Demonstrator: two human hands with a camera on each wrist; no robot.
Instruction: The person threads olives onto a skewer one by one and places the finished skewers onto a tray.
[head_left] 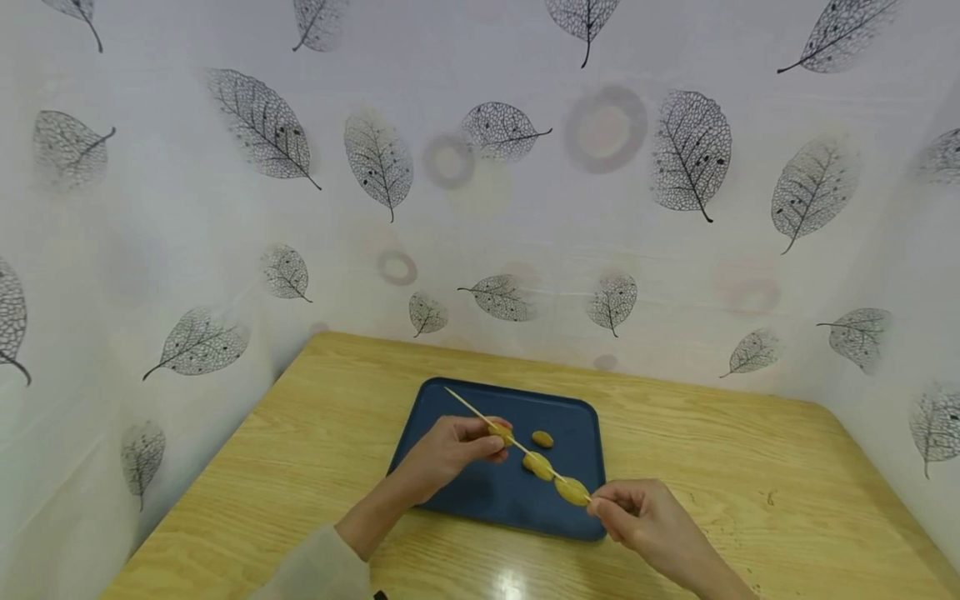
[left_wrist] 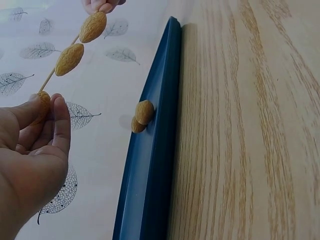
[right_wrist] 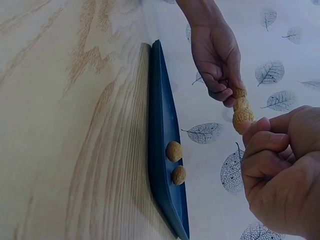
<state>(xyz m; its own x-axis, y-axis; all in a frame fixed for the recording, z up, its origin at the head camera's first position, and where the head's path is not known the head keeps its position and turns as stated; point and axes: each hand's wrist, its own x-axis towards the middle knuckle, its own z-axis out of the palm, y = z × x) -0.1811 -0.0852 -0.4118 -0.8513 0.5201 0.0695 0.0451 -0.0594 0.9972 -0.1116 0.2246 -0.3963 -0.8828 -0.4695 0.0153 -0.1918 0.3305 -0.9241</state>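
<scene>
My left hand pinches a yellow-brown, wrinkled oval fruit between thumb and fingers, on a thin wooden skewer. The skewer's pointed tip sticks out beyond this hand, up and to the left. Two more such fruits, a middle one and an end one, are threaded nearer my right hand. That hand grips the skewer's other end with thumb and fingertips, close against the end fruit. Both hands hold the skewer slantwise above a dark blue tray. Fingers partly hide the left-hand fruit.
Two loose fruits lie in the tray: one and another close beside it. The tray rests on a light wood-grain table. Behind the table hangs a white sheet with a leaf print.
</scene>
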